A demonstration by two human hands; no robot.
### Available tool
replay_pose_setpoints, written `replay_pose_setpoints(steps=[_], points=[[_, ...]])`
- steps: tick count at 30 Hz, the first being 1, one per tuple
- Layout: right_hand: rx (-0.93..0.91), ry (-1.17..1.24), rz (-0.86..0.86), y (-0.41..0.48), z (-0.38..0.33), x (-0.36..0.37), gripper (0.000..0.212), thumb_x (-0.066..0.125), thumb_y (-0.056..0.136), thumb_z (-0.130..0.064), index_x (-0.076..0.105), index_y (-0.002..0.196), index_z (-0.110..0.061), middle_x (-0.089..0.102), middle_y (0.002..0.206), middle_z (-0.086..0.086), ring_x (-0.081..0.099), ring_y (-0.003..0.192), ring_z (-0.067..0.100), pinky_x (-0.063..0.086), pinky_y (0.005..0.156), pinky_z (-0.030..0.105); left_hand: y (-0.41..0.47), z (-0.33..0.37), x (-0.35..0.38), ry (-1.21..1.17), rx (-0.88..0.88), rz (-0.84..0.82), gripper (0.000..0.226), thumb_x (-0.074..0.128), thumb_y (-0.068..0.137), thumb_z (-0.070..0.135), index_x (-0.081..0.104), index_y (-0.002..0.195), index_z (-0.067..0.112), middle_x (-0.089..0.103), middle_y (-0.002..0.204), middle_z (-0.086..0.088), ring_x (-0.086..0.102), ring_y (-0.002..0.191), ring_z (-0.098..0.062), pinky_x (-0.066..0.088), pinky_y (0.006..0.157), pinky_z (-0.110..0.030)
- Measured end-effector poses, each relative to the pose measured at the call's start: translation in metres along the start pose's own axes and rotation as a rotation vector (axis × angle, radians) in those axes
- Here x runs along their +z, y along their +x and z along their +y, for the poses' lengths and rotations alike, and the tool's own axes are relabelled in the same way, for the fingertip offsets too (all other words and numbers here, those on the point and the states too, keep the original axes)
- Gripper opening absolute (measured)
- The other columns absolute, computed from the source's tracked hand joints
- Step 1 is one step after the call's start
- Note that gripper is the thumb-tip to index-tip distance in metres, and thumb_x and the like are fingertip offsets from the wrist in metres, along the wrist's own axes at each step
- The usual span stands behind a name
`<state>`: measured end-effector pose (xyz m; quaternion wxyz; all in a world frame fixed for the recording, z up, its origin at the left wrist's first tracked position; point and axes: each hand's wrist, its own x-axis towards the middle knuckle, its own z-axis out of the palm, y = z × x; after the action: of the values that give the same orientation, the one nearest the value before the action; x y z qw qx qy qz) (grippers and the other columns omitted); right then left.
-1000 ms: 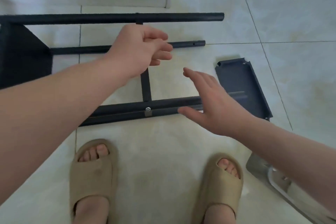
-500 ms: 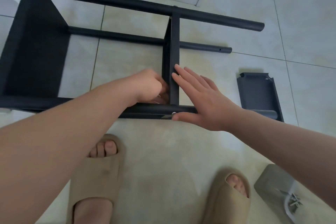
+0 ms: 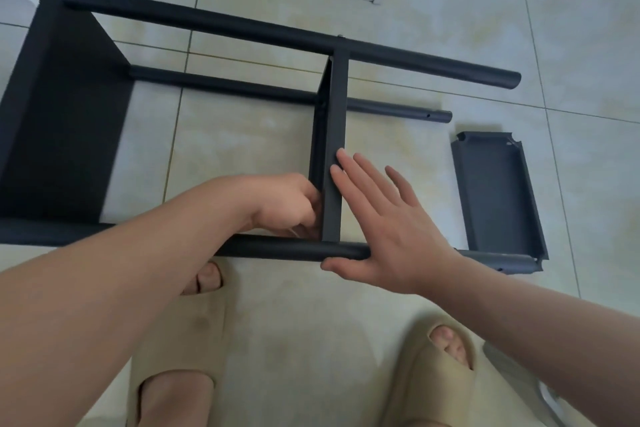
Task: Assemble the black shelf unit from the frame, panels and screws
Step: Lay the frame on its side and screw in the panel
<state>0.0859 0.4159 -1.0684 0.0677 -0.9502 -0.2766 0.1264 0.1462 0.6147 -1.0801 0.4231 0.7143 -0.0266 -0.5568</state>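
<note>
Presently frame (image 3: 277, 248) lies sideways on floor (image 3: 242, 135), right hand (image 3: 391, 232) pressed flat, fingers straight, just right of the middle panel (image 3: 334, 135), likely steadying it, while left hand (image 3: 284, 204) curls just left of it, grip contents unseen.

Loose panel (image 3: 498, 191) on floor (image 3: 588, 28), right of frame (image 3: 294, 35).

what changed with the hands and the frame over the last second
Both hands came down from above the frame. The left hand now sits curled against the left face of the middle panel, by the front tube; whether it holds anything is hidden. The right hand lies flat against the panel's right side, thumb at the front tube. The frame and the loose panel stayed on the floor.
</note>
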Motion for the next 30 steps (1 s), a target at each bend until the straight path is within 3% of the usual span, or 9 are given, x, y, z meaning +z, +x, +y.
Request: replay_pose_setpoints(steps=[7,13,19,23,30], points=[[-0.117,-0.049,-0.051,0.011,0.004,0.000,0.111,0.039,0.085,-0.079,0.005,0.161,-0.005,-0.009,0.169,0.008,-0.010,0.156,0.022,0.004,0.125,0.053,0.004,-0.003,0.000,-0.030,0.014,-0.006,0.026,0.049,0.094,-0.005,0.067,0.110,0.004,0.078,0.097,-0.010,0.075,0.093,-0.019,0.059,0.091,-0.035],[-0.130,-0.031,-0.040,0.013,0.005,0.001,0.110,0.039,0.086,-0.078,0.006,0.160,-0.004,-0.007,0.169,0.009,-0.008,0.156,0.023,0.007,0.125,0.054,0.005,-0.008,0.000,-0.084,0.023,0.009,0.021,0.053,0.092,-0.004,0.066,0.107,0.003,0.077,0.096,-0.012,0.074,0.093,-0.023,0.058,0.091,-0.035],[-0.130,-0.058,-0.041,0.013,0.005,0.003,0.110,0.035,0.086,-0.079,0.004,0.161,-0.005,-0.010,0.169,0.009,-0.011,0.156,0.022,0.006,0.125,0.054,0.002,-0.017,0.007,-0.060,0.061,0.159,0.009,0.063,0.085,0.003,0.072,0.084,0.004,0.071,0.075,-0.011,0.063,0.068,-0.020,0.050,0.071,-0.030],[-0.130,-0.060,-0.034,0.012,0.004,0.003,0.108,0.032,0.087,-0.079,0.004,0.161,-0.005,-0.009,0.169,0.009,-0.009,0.156,0.022,0.007,0.125,0.054,0.001,-0.014,0.007,0.007,0.057,0.170,0.014,0.064,0.086,0.007,0.072,0.077,0.013,0.070,0.064,0.002,0.062,0.055,-0.008,0.047,0.055,-0.017],[-0.119,-0.077,-0.050,0.012,0.003,0.001,0.108,0.029,0.087,-0.080,0.003,0.161,-0.005,-0.010,0.169,0.009,-0.009,0.156,0.023,0.007,0.125,0.054,0.003,-0.014,0.008,0.014,0.032,0.205,0.013,0.066,0.084,0.012,0.075,0.075,0.013,0.071,0.065,0.001,0.061,0.056,-0.011,0.048,0.061,-0.023]])
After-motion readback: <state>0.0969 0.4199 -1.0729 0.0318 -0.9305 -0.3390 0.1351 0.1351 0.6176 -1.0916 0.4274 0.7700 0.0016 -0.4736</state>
